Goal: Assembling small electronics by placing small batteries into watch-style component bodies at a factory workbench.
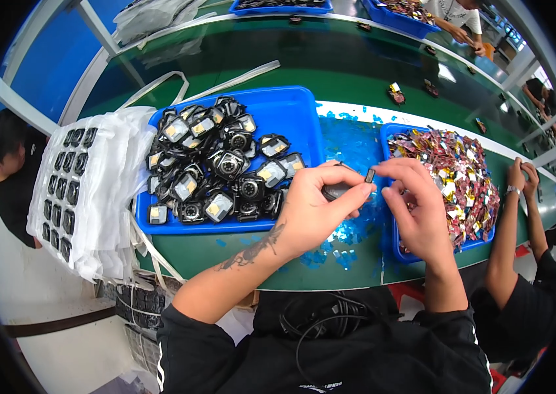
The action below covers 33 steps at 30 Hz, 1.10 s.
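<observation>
While your left hand (317, 209) closes around a dark rounded piece (336, 191), a small dark rectangular part (370, 175) sits at its fingertips, just in front of your right hand (420, 209). Both things are raised over the bench (238, 261), between two blue trays. Your right hand has its fingers curled, with the forefinger tip next to the small part and the thumb lower and apart from it; whether that hand grips the part, you cannot tell from this view.

Beneath and around your hands, shiny blue film pieces (337, 259) lie scattered on the bench. To the left, the left blue tray (298, 105) holds a heap of black watch-like cases (229, 164), several with pale panels facing up. To the right, the right blue tray (404, 253) is heaped with small red, gold and white parts (455, 184).

Farther left, past that first tray, stands a stack of white packing sheets (110, 190) with black pieces in rows on its face. On the far side, a few small parts (396, 94) lie spread over a green surface (350, 65). At the right, a co-worker's bare arms (506, 226) reach toward the bench.
</observation>
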Each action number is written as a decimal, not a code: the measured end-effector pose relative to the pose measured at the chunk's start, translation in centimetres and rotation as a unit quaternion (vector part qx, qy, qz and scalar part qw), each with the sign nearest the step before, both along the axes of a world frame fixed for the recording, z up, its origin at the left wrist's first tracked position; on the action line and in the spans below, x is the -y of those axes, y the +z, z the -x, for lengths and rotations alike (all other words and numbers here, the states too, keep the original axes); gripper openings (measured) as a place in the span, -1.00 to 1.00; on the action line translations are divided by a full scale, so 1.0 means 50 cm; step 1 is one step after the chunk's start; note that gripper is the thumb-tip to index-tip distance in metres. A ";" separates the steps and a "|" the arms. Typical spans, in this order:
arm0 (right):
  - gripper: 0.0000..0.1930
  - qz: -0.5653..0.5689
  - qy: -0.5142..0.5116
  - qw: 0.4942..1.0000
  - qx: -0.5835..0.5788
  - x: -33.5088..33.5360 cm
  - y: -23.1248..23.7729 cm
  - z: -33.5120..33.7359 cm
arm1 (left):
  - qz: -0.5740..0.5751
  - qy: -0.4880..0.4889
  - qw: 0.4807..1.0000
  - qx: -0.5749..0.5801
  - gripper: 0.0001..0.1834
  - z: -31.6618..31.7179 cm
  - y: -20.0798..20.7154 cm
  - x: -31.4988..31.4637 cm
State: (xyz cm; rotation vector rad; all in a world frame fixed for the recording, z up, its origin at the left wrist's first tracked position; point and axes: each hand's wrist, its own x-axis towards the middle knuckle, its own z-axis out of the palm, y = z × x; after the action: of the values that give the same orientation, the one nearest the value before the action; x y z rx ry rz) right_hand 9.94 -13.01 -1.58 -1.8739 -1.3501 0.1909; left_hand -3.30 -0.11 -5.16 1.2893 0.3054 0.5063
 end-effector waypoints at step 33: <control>-0.89 -0.117 -0.054 0.991 -0.028 -0.011 -0.011 0.037 | 0.088 -0.047 0.993 0.060 -0.60 -0.004 -0.013 0.019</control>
State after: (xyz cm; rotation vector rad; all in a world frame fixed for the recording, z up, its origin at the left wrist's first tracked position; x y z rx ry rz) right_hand 8.07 -12.45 -2.12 -1.7247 -1.1762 0.0287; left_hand -3.09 -1.07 -5.83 1.0911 0.1826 0.4638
